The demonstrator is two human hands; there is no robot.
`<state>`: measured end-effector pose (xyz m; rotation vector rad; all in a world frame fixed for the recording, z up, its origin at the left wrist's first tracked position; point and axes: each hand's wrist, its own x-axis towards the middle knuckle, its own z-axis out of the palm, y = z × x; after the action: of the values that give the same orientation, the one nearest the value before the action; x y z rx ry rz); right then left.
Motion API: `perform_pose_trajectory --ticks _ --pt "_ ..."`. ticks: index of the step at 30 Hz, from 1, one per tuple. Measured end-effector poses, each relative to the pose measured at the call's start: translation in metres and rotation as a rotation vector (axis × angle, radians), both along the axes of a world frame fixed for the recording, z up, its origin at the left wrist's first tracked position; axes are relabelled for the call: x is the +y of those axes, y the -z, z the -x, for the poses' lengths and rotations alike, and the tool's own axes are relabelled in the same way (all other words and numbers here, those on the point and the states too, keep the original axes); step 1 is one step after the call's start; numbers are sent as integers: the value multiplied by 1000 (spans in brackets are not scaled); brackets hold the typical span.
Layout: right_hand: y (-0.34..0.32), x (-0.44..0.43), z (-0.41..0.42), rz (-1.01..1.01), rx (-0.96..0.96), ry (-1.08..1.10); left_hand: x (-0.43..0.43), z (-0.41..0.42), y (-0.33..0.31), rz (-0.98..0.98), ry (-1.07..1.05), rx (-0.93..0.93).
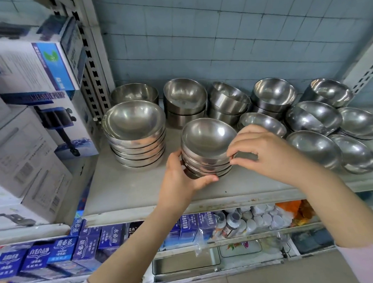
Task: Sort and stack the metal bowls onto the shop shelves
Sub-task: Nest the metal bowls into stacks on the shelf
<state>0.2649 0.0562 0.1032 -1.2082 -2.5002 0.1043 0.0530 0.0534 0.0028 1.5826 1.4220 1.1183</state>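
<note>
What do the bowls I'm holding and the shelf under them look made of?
The stack of bowls looks like polished stainless steel: silvery, with mirror-like reflections. The shelf looks like pale painted metal, matte and scuffed, though that's uncertain.

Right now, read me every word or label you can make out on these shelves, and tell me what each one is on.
"MERSIBLE PUMP": dark band on the pump box, start hidden.
"水必清": blue carton.
"菌必杀": second blue carton, to its left.
"美鱼": dark carton.
Other print is too blurred; the bowls carry none.
</note>
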Motion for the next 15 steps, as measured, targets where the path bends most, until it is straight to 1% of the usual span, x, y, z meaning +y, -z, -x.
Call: perform_pose_trajectory --ticks 2,4,5,7,8,10,12,15 --pt "-4 0 -7 24 73 42 0 -1 -1 3 1 -13" --pt "-9 3 -24 53 203 192 0 -2 -1 1 -1 -7" --pt "-11 7 -35 85 233 295 0 -4 -2 -3 -5 3" --pt "-6 19 -58 213 200 451 1 -7 -2 -2 -24 17" --pt "-1 25 -67 280 171 486 2 -9 -2 2 -42 18" --pt "11 34 -77 362 113 516 4 -14 -1 23 -86 -11" --pt "20 42 -83 383 103 529 6 -19 0 41 -119 -38" --pt "23 49 -87 333 217 484 5 -23 0 46 -141 -24"
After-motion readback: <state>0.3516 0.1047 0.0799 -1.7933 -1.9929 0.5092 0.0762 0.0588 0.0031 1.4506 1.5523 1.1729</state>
